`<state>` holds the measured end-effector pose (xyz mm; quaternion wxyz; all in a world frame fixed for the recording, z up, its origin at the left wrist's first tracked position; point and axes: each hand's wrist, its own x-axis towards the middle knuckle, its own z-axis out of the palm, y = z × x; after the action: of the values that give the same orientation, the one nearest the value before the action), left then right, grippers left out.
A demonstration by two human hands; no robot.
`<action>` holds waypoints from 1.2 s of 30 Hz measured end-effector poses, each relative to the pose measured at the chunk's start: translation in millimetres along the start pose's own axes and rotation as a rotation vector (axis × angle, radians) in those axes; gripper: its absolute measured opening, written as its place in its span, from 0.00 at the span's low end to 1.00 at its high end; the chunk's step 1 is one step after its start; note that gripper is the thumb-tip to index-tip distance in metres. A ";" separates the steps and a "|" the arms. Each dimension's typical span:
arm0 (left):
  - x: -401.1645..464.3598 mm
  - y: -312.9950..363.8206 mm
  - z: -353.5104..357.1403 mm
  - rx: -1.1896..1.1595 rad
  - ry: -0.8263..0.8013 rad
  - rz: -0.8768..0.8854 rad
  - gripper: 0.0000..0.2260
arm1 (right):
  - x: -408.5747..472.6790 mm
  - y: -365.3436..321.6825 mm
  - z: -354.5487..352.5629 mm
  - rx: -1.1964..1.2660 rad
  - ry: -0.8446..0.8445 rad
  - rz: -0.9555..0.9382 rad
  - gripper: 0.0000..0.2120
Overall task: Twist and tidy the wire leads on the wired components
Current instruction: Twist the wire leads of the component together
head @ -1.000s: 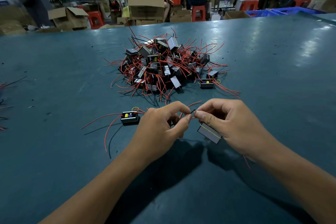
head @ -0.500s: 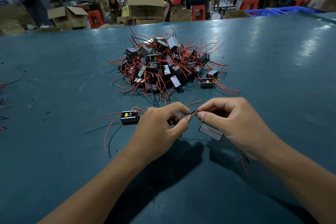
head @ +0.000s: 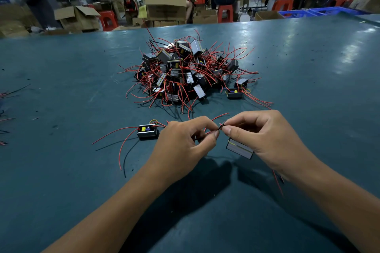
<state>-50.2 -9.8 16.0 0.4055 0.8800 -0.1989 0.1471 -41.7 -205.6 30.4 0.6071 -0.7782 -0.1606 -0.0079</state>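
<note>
Pinching a wire lead (head: 220, 126) between thumb and forefinger, both hands, left (head: 183, 146) and right (head: 265, 139), are held near the pile of components (head: 191, 74). A component (head: 239, 148) is gripped under the right hand above the desk (head: 61, 181).

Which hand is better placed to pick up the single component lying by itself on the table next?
Left. The left hand is right beside the lone component; the right hand is farther away and holds another component.

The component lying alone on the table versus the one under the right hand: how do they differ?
The lone component rests flat on the table, untouched; the held component hangs beneath the right hand. The lone one shows its yellow and blue parts; the held one shows a plain grey face. Its leads sprawl loose; the held one's wire tip is pinched between both hands, left hand included. Both have red leads.
</note>
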 end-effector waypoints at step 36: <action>-0.4 9.2 -0.7 0.159 0.079 0.121 0.03 | 0.2 -0.4 -0.5 -0.085 -0.003 -0.069 0.03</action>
<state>-55.0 -14.6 22.3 0.3321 0.8893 -0.2232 0.2212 -41.5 -206.0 30.9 0.5727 -0.7972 -0.1879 -0.0347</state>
